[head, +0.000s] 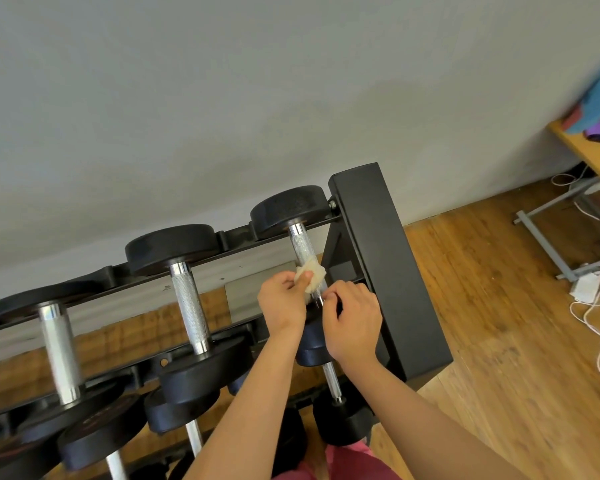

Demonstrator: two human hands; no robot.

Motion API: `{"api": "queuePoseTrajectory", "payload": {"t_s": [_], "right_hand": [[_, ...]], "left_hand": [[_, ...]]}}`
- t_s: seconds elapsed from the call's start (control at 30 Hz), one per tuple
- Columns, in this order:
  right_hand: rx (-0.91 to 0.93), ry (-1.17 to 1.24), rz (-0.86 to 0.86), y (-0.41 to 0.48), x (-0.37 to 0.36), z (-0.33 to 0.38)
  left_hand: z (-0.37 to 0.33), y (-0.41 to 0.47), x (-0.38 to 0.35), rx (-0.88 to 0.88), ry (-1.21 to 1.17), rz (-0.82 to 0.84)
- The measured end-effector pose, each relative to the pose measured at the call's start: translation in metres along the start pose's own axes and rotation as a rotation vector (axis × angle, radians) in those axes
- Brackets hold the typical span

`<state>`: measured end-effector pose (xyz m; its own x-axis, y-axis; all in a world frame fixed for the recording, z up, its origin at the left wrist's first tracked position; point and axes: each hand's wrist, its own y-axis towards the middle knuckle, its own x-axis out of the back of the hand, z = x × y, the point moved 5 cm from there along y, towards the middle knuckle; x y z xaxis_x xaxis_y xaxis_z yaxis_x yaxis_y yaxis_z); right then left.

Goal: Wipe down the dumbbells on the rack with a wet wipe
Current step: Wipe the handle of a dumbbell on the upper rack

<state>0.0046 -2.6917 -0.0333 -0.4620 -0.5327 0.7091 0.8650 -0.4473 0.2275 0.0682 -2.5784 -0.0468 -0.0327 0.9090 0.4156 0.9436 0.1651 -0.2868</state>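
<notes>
L hand (284, 306) pinches wet wipe (311, 273), wrapped on knurled handle of rightmost dumbbell (301, 242), top tier of rack (378, 258). R hand (354, 327) curled round handle's near end, prob. steadying vs roll while rubbing.

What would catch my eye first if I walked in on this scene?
Two hands meet mid-picture: the left hand wraps a crumpled white wipe round the metal bar of the rightmost dumbbell, and the right hand holds the same bar just below. The heavy black rack stands right beside them, with a second dumbbell resting to the left.
</notes>
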Motion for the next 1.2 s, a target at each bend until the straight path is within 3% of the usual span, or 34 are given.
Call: {"api": "queuePoseTrajectory", "payload": {"t_s": [0.23, 0.6, 0.83, 0.93, 1.2], "right_hand": [[-0.001, -0.006, 0.007, 0.0, -0.001, 0.0], [-0.001, 0.008, 0.005, -0.001, -0.001, 0.0], [0.004, 0.003, 0.005, 0.0, -0.001, 0.0], [0.003, -0.003, 0.01, -0.001, -0.002, -0.001], [0.009, -0.008, 0.005, -0.001, -0.001, -0.001]], "left_hand": [[-0.006, 0.007, -0.007, 0.013, -0.028, 0.06], [-0.016, 0.02, -0.003, 0.06, -0.295, -0.06], [-0.012, 0.022, -0.008, 0.009, -0.143, 0.032], [-0.007, 0.017, 0.0, -0.05, -0.062, -0.027], [-0.01, 0.02, -0.006, 0.004, -0.13, 0.036]]}}
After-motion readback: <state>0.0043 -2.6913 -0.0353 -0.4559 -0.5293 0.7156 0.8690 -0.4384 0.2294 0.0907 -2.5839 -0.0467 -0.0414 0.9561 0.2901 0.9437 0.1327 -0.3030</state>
